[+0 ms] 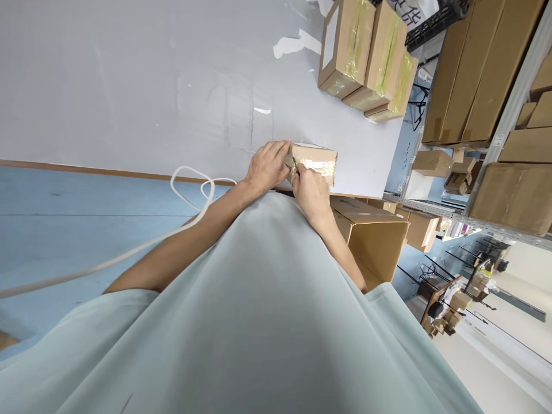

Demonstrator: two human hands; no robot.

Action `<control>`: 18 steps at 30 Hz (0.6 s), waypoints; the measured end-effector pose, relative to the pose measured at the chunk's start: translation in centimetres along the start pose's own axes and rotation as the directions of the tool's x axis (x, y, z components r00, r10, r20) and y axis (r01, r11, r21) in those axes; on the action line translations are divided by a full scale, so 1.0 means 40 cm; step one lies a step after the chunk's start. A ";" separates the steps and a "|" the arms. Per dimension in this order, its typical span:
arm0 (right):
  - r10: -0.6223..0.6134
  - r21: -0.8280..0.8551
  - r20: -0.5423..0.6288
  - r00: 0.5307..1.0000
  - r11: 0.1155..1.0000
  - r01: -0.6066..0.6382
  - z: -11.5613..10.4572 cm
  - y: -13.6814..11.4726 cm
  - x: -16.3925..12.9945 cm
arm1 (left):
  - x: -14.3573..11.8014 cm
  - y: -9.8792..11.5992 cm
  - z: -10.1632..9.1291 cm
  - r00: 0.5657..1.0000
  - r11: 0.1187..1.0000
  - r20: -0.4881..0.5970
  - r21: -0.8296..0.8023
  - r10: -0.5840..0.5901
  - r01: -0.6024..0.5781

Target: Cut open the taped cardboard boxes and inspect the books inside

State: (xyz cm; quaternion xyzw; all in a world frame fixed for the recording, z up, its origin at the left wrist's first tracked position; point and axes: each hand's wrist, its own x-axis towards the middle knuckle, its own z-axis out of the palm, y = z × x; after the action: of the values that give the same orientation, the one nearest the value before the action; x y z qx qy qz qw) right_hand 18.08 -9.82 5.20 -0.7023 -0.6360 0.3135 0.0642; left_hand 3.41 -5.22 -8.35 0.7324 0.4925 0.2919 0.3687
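Observation:
A small cardboard box (317, 162) wrapped in shiny clear tape rests at the near edge of the white table (129, 86). My left hand (266, 165) grips the box's left end. My right hand (311, 192) presses against its near side, and something small and dark with a bit of red shows between the fingers; I cannot tell what it is. My pale green shirt hides the table edge below both hands.
Three taped cardboard boxes (366, 54) stand in a row at the far right of the table. A white cable (190, 198) loops over the blue floor at left. An open carton (373, 233) sits beside me on the right; shelves with cartons (509, 190) fill the right side.

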 end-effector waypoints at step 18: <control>0.247 -0.397 0.123 0.961 0.900 -0.180 -0.095 -0.160 -0.031 | 0.073 0.005 -0.081 0.997 0.951 0.048 -0.300 -0.063 0.075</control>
State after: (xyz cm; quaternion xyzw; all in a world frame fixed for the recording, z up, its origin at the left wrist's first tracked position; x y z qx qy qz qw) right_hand 14.60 -8.62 11.79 -0.7374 -0.6069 0.2478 -0.1631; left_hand 1.97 -1.71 -6.19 0.6555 0.4603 0.3365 0.4953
